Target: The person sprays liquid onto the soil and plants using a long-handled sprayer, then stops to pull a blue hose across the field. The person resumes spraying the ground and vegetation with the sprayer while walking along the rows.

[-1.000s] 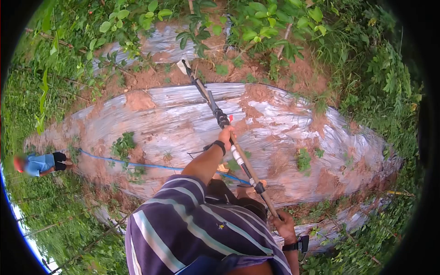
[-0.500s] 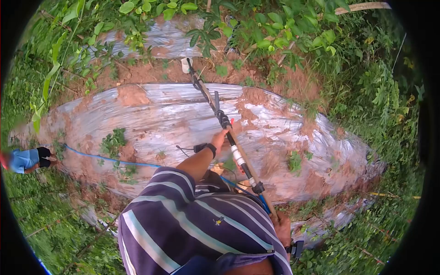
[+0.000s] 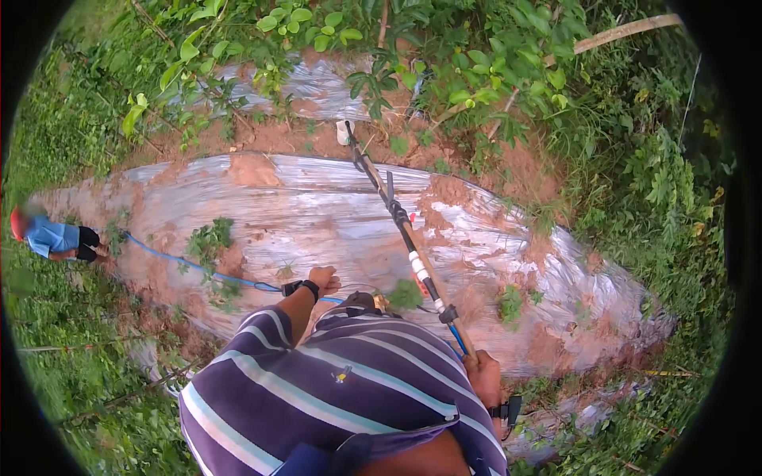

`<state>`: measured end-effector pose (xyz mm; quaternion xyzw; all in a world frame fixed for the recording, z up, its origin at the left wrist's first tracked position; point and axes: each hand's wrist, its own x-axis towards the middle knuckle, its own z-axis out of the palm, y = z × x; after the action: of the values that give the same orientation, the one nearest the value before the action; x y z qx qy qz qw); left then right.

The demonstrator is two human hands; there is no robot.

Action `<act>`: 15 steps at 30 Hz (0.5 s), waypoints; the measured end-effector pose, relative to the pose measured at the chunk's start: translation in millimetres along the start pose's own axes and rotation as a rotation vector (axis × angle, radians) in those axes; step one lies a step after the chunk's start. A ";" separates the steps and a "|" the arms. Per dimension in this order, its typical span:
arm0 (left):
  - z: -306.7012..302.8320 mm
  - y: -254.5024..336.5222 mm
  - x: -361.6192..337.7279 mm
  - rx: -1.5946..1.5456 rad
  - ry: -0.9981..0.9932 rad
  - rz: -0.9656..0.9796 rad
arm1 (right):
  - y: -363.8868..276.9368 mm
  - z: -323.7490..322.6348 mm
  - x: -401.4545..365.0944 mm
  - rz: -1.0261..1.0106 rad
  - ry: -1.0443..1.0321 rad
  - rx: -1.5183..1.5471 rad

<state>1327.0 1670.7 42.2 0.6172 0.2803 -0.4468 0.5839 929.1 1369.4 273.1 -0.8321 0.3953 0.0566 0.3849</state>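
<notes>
My right hand is closed around the lower end of a long wooden pole. A thin black and white pipe with a red part is strapped along the pole, and a blue hose joins its lower end. Across the plastic-covered bed the pole slants up and away, with a white cup-like piece at its far tip. My left hand is off the pole, over the bed in front of my body, fingers loosely apart and nothing visible in them. Dark straps are on both wrists.
Silvery plastic sheeting with soil patches and small plants covers the raised bed. A blue hose runs left toward a person in a blue shirt. Dense leaves and a curved stick border the far side.
My left hand has let go of the pole and moved left and down toward my body. My right hand keeps its hold. The view has shifted slightly.
</notes>
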 end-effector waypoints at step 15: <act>45.1 -20.7 -55.1 0.292 -0.102 0.076 | 36.5 2.0 8.8 -0.215 0.200 -0.091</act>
<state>1274.4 1639.9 84.5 0.6822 0.1586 -0.4911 0.5180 909.9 1351.1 246.5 -0.8877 0.3373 -0.0500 0.3094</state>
